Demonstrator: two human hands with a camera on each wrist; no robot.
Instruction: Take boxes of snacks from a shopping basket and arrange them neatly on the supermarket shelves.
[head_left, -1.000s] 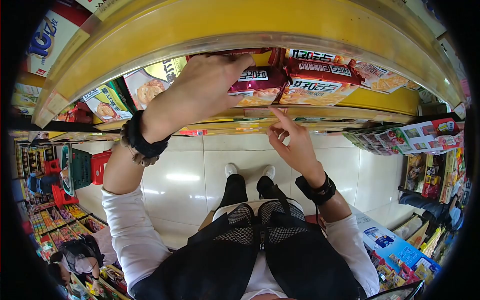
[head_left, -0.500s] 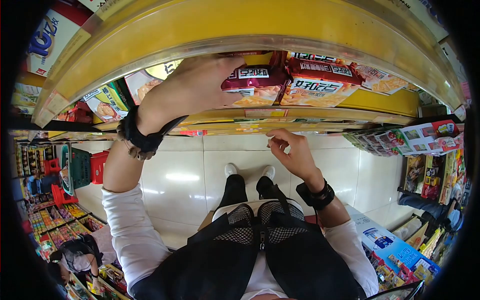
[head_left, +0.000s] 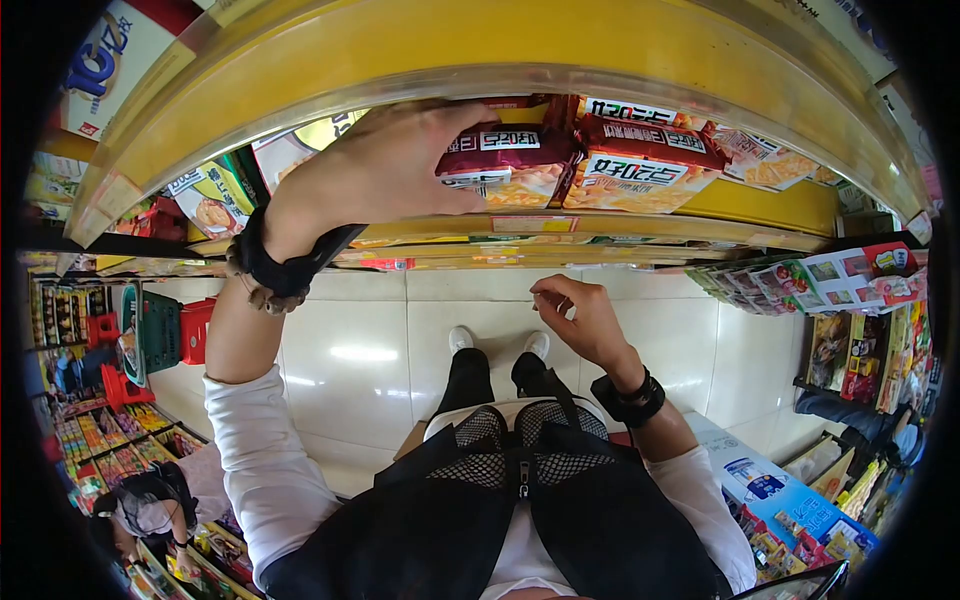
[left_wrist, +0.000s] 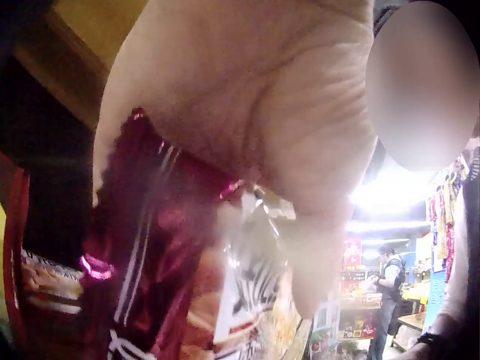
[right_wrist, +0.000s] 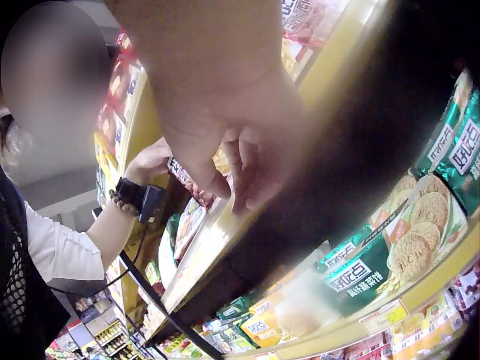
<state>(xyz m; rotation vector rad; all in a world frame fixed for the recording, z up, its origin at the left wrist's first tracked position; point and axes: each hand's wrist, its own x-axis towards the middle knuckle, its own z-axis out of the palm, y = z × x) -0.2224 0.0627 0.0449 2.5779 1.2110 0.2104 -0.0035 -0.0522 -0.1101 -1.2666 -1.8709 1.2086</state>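
In the head view my left hand [head_left: 385, 170] grips the left end of a dark maroon snack packet [head_left: 515, 150] on the yellow shelf, its thumb at the front and fingers over the far side. The left wrist view shows the maroon wrapper [left_wrist: 150, 247] against the palm [left_wrist: 247, 82]. Beside it on the right stands a red-topped packet [head_left: 640, 165], untouched. My right hand [head_left: 585, 320] hangs below the shelf edge, holding nothing, with loosely bent fingers; the right wrist view also shows this hand [right_wrist: 240, 150] in front of the shelves.
A clear-fronted yellow shelf lip [head_left: 560, 85] curves above the packets. Green-edged biscuit packs [head_left: 215, 200] lie at the left. Hanging leaflets [head_left: 830, 280] are at the right. Green and red baskets [head_left: 160, 335] and another person [head_left: 150, 510] are behind on the left.
My left hand has shifted left, and the maroon packet has slid slightly left with it. My right hand has drawn down from the shelf edge, its pointing finger now bent.
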